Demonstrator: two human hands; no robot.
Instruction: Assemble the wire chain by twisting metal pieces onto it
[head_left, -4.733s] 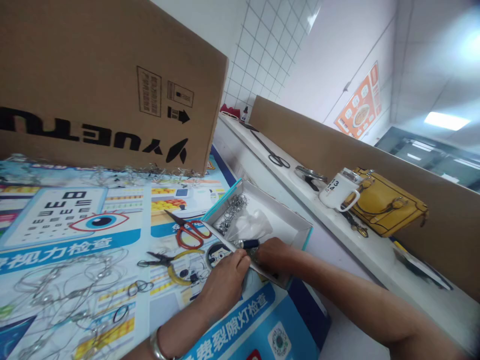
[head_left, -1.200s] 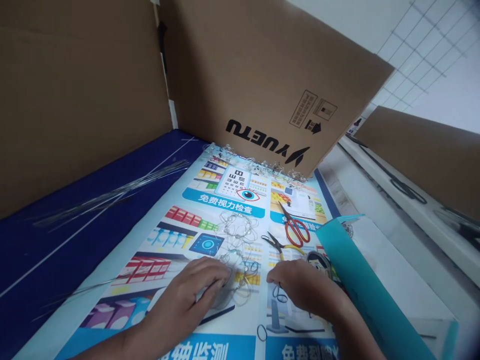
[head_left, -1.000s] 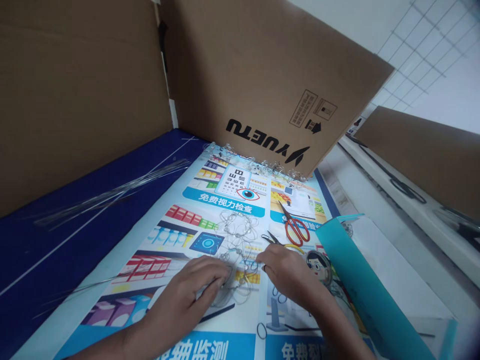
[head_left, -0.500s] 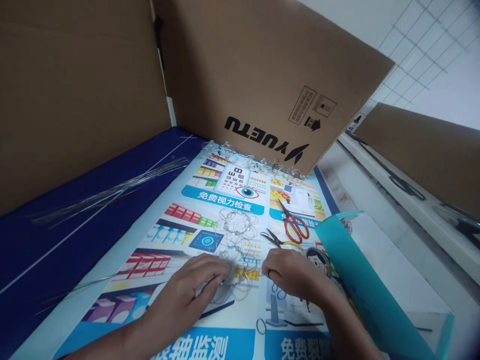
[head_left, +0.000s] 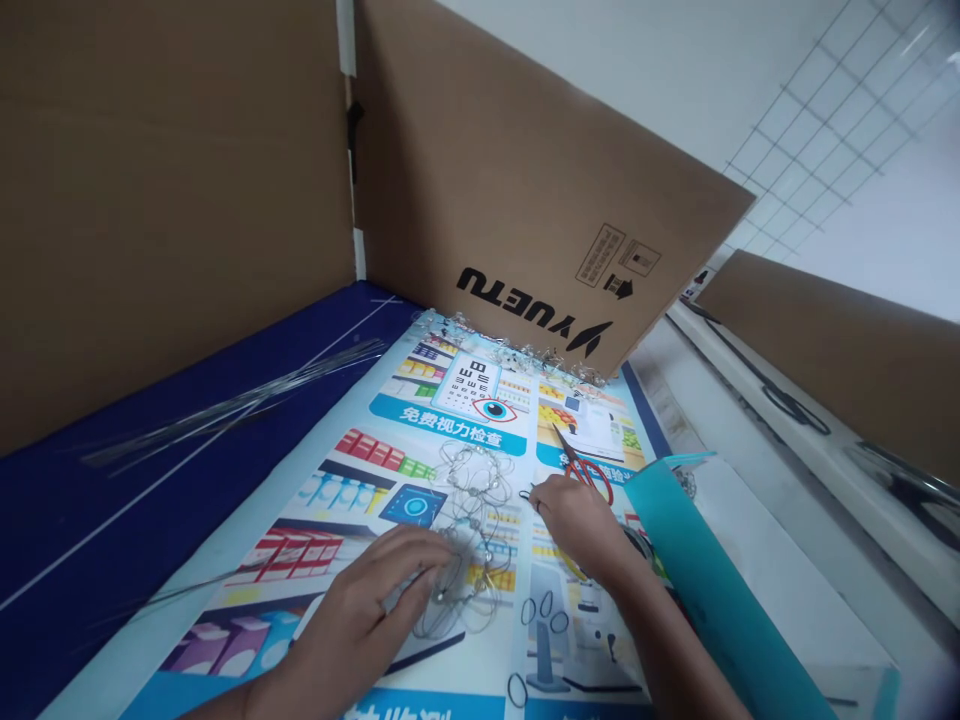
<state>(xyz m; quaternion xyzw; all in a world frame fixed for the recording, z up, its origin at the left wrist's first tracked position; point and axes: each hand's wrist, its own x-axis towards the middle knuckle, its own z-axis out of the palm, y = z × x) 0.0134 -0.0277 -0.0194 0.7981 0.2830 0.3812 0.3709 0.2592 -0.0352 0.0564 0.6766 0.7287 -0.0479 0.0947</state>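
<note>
My left hand [head_left: 375, 600] is low in the centre, thumb and fingertips pinched together at the edge of a looped clear wire piece [head_left: 472, 560]; what they grip is too small to make out. Another looped piece with small beads [head_left: 472, 470] lies just beyond it. My right hand [head_left: 574, 515] is closed over the yellow-handled pliers, whose dark tips [head_left: 527, 493] poke out at its left. Beyond this hand lie red-handled scissors [head_left: 595, 478], partly covered by it.
Small dark rings [head_left: 517, 690] lie on the printed sheet [head_left: 420, 410]. Wire strands [head_left: 247, 400] cross the blue surface at left. A teal-edged box [head_left: 712, 570] stands at right. Cardboard panels [head_left: 525, 180] rise behind, with a row of wire pieces [head_left: 517, 352] along their foot.
My right hand has moved forward onto the pliers, uncovering several dark rings. My left hand remains pinched beside the wire loops. The view has shifted, so the scene sits lower.
</note>
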